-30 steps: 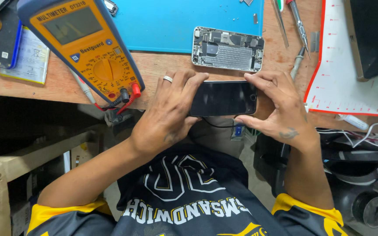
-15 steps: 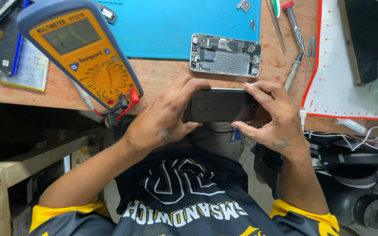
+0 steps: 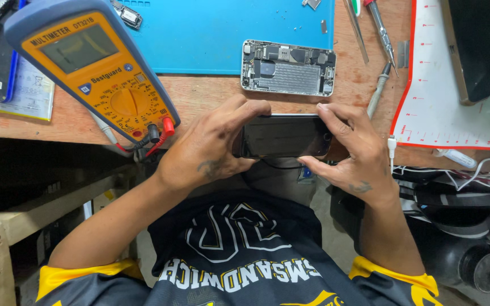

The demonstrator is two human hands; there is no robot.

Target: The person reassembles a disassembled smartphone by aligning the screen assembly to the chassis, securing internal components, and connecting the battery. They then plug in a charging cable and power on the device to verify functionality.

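One yellow multimeter [image 3: 94, 68] lies far left on the wooden bench [image 3: 211, 96], tilted, with two probe leads (one black, one red) plugged in at its lower end. Next along, the left hand [image 3: 211, 147] curls tight around the left end of one dark phone screen panel [image 3: 283, 136], thumb over its top edge. The panel is held level just off the bench's front edge, above the person's lap. The right hand [image 3: 353, 153] grips its right end, fingers on top, thumb underneath. Straight beyond the panel, one opened phone body [image 3: 288, 68] lies face-down parts up, half on the blue work mat [image 3: 222, 34]. Rightward, two screwdrivers [image 3: 382, 34] lie near each other, then one white mat with red edging [image 3: 443, 102]. Nothing sits between hands and phone body.
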